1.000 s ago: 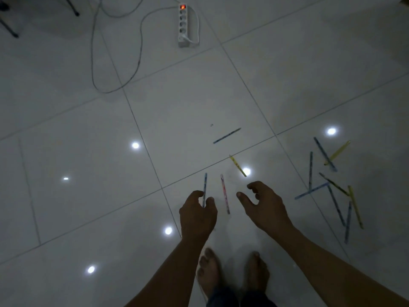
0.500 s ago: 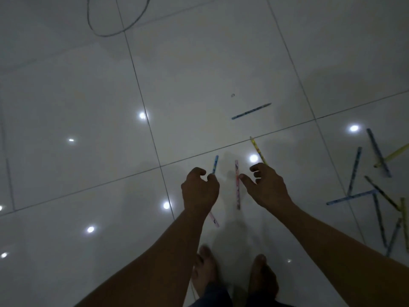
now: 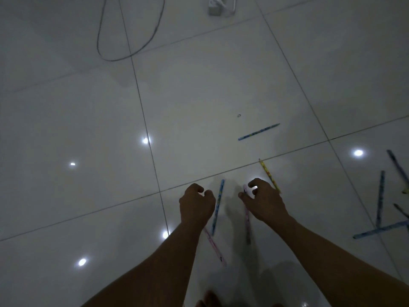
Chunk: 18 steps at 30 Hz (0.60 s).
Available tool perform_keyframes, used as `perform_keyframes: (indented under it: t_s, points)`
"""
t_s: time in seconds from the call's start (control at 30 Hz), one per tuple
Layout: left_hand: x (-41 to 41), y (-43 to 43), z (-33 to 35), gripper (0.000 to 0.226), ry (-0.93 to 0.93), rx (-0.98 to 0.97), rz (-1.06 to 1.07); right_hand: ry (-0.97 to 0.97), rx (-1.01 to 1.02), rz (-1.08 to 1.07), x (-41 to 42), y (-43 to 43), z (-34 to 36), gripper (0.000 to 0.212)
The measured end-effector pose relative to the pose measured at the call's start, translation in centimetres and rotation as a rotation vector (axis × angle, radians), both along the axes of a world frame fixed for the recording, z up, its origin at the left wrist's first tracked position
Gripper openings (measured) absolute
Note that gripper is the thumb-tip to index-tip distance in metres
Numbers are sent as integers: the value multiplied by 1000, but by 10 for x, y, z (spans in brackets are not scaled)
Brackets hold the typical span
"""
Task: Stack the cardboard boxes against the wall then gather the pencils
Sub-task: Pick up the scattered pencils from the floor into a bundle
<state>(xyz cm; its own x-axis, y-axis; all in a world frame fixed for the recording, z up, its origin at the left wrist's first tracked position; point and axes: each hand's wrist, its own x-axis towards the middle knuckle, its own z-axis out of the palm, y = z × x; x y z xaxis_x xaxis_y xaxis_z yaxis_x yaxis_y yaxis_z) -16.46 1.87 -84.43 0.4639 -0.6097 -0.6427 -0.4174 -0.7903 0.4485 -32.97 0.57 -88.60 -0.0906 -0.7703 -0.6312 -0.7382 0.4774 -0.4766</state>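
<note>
Floor: glossy pale tiles with dark joints, dimly lit, with five clear light reflections on the bare tiles.
Hands: two, both low in the centre of the frame.
Left hand: fingers curled with thumb and forefinger close together; I cannot tell whether it holds anything.
Right hand: thumb and curled fingers pinch the upper end of the right pink pencil, which runs down-frame beside the wrist.
Cable: one, looping at the upper left.
Power strip: one, cut by the top edge.
Pencils, centre: five.
- The far blue pencil lies alone above the hands.
- The yellow pencil crosses a tile joint just beside the right hand.
- The near blue pencil is just right of the left hand.
- The left pink pencil emerges from under the left wrist.
- The fifth is the right pink one.
Pencils, right edge: about five in a loose, crossing scatter, some cut off or blurred.
</note>
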Motion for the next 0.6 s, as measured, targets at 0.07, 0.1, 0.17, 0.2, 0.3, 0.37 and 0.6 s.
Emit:
perform_keyframes:
  t_s: [0.07, 0.1, 0.17, 0.2, 0.3, 0.37, 0.6]
  points:
    - [-2, -9, -10, 24, 8, -18, -23, 10, 4, -8, 0, -3, -11, 39]
    - [-4, -16, -12, 24, 20, -14, -16, 12, 12, -15, -1, -5, -16, 39]
    - [-8, -24, -16, 20, 53, -17, 1, 15, 18, -22, -1, -3, -24, 36]
    - [-10, -30, -16, 19, 67, -31, -3, 16, 20, -26, -1, -3, -27, 34]
    - [-13, -32, -14, 21, 109, -63, 2, 35, 48, 18, -1, 2, -27, 33]
    - [-10, -27, -14, 18, 108, -55, 41, 45, 60, 31, 1, 3, -25, 35]
    - [4, -8, -36, 11, 101, 8, 152, 98, 50, -20, 14, 1, -50, 38]
